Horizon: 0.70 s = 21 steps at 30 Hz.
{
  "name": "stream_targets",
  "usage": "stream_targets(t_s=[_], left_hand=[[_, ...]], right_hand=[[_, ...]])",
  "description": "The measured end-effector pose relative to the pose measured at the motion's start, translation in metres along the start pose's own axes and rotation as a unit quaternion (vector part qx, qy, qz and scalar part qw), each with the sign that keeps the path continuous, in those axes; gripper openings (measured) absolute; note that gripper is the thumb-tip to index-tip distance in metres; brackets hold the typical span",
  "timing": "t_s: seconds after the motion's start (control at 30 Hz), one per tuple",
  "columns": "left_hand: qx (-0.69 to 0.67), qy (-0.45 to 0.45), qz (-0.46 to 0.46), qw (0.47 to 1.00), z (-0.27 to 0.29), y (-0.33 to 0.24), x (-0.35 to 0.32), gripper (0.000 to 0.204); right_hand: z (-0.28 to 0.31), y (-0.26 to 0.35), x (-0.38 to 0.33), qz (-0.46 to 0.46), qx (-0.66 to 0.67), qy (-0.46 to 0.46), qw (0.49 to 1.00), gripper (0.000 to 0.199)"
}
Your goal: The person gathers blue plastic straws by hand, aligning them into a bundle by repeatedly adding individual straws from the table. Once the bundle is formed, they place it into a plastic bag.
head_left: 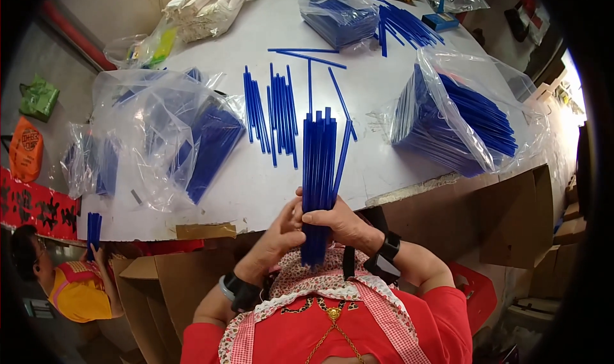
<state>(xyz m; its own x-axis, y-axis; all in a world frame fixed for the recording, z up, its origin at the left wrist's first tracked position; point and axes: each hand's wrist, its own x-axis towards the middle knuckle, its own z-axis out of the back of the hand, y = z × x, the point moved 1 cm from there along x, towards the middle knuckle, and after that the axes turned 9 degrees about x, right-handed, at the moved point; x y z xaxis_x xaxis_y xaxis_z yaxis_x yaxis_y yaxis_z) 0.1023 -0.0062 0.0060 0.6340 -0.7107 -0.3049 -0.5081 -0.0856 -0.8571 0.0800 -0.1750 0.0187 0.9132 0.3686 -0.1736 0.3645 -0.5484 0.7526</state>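
My left hand and my right hand are both closed around one bundle of long blue sticks. The bundle stands nearly upright at the front edge of the white table, with its lower ends reaching down to my chest. More loose blue sticks lie in small groups on the table just beyond the bundle.
Clear plastic bags of blue sticks sit at the left, the right and the far side. A bag of pale items lies far left. Cardboard boxes stand below the table. Another person at lower left holds blue sticks.
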Motion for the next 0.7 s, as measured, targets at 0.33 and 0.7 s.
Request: stream_targets(t_s=[0.33, 0.7], left_hand=[[0.051, -0.052, 0.153, 0.986, -0.029, 0.030, -0.032, 0.050], [-0.100, -0.058, 0.135, 0.984, -0.033, 0.037, -0.045, 0.047]], right_hand=[[0.017, -0.010, 0.005, 0.020, 0.142, -0.125, 0.982, 0.055], [0.026, -0.021, 0.001, -0.013, 0.284, -0.075, 0.956, 0.061]])
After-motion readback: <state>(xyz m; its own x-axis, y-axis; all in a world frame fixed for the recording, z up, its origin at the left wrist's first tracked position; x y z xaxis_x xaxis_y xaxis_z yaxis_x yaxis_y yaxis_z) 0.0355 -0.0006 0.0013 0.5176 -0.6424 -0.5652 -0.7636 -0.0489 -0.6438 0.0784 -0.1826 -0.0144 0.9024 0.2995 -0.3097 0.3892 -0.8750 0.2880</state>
